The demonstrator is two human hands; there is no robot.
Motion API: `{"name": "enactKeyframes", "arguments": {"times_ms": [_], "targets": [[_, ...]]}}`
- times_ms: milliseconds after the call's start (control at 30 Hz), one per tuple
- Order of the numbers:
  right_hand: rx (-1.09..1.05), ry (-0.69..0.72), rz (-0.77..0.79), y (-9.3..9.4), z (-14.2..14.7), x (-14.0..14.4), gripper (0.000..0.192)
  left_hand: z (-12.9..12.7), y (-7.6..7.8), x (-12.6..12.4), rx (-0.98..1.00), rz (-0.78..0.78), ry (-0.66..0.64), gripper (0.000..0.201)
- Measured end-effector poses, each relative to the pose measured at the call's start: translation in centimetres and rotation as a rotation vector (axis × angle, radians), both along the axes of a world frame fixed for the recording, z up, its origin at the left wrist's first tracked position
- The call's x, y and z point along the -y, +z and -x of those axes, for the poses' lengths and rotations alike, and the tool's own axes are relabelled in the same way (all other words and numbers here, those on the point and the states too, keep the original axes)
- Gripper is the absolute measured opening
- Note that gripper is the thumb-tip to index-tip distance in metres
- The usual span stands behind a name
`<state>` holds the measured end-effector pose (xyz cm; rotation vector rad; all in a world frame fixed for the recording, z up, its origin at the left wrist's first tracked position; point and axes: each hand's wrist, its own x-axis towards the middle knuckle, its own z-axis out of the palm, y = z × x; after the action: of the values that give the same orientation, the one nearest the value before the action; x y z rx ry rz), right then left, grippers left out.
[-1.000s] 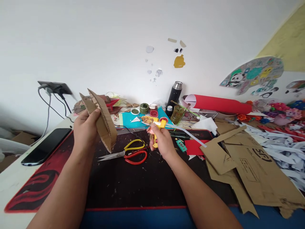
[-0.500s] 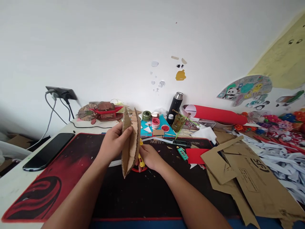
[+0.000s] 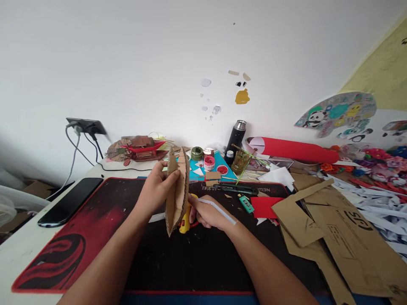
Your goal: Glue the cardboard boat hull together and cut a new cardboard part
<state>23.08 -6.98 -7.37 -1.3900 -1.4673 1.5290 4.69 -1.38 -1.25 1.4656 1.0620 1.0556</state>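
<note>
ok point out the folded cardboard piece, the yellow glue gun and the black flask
folded cardboard piece [image 3: 178, 186], head view, on its corrugated right face
yellow glue gun [image 3: 185, 222], head view, on its body
black flask [image 3: 235, 137], head view, on its dark body

We note a white worktop [image 3: 19, 250] set against the wall. A black-and-red mat [image 3: 79, 237] covers most of its middle. A dark phone [image 3: 70, 201] lies flat across the mat's far left corner, partly on bare worktop. Along the wall edge stand a black flask [image 3: 235, 135], a glass of sticks [image 3: 240, 161] just beside it, and small paint pots [image 3: 209, 162] on a blue sheet [image 3: 219, 163]. A red roll [image 3: 295, 150] lies on its side to the right of the flask. Brown cardboard offcuts [image 3: 333, 237] overlap the mat's right edge; a red paper piece [image 3: 265, 207] lies near them. White paper strips [image 3: 378, 207] pile at far right.
</note>
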Motion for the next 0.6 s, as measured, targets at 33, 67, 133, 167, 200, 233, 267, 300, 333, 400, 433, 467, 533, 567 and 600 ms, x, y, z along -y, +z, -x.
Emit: {"name": "enactKeyframes", "arguments": {"times_ms": [33, 67, 133, 167, 200, 233, 267, 300, 333, 400, 433, 467, 533, 567, 600], "targets": [[-0.12, 0.019, 0.11, 0.0, 0.2, 0.0, 0.083, 0.1, -0.1, -0.2, -0.003, -0.014, 0.041, 0.045], [-0.242, 0.018, 0.196, 0.1, 0.5, 0.0, 0.082, 0.2, -0.2, -0.3, -0.005, -0.027, 0.073, 0.045], [-0.428, -0.024, 0.284, 0.5, 0.9, 0.1, 0.08, 0.5, -0.3, -0.7, -0.002, -0.042, 0.113, 0.045], [-0.486, -0.055, 0.284, 0.7, 1.0, 0.2, 0.079, 0.5, -0.4, -0.8, -0.002, -0.044, 0.121, 0.046], [-0.525, -0.08, 0.271, 1.0, 1.1, 0.2, 0.077, 0.6, -0.5, -0.9, -0.004, -0.045, 0.125, 0.047], [-0.548, -0.1, 0.247, 1.2, 1.1, 0.3, 0.076, 0.6, -0.5, -1.0, -0.008, -0.04, 0.12, 0.048], [-0.557, -0.123, 0.214, 1.4, 1.1, 0.4, 0.074, 0.6, -0.6, -1.0, -0.014, -0.033, 0.107, 0.048], [-0.554, -0.145, 0.175, 1.5, 1.1, 0.4, 0.073, 0.5, -0.6, -1.0, -0.023, -0.026, 0.089, 0.048], [-0.544, -0.17, 0.127, 1.7, 1.0, 0.5, 0.072, 0.5, -0.6, -0.9, -0.035, -0.021, 0.065, 0.048], [-0.519, -0.229, 0.006, 2.0, 0.8, 0.5, 0.07, 0.3, -0.5, -0.7, -0.066, -0.019, 0.013, 0.046], [-0.511, -0.256, -0.055, 2.2, 0.6, 0.5, 0.068, 0.2, -0.5, -0.5, -0.08, -0.019, -0.012, 0.045], [-0.506, -0.278, -0.105, 2.4, 0.4, 0.5, 0.067, 0.1, -0.4, -0.4, -0.094, -0.018, -0.036, 0.044], [-0.491, -0.31, -0.168, 2.8, 0.0, 0.4, 0.067, -0.1, -0.3, -0.1, -0.134, -0.008, -0.079, 0.041], [-0.478, -0.317, -0.185, 3.0, -0.2, 0.4, 0.067, -0.2, -0.2, 0.0, -0.167, -0.009, -0.094, 0.04], [-0.462, -0.32, -0.192, 3.1, -0.3, 0.4, 0.067, -0.3, -0.2, 0.1, -0.205, -0.015, -0.105, 0.039]]}}
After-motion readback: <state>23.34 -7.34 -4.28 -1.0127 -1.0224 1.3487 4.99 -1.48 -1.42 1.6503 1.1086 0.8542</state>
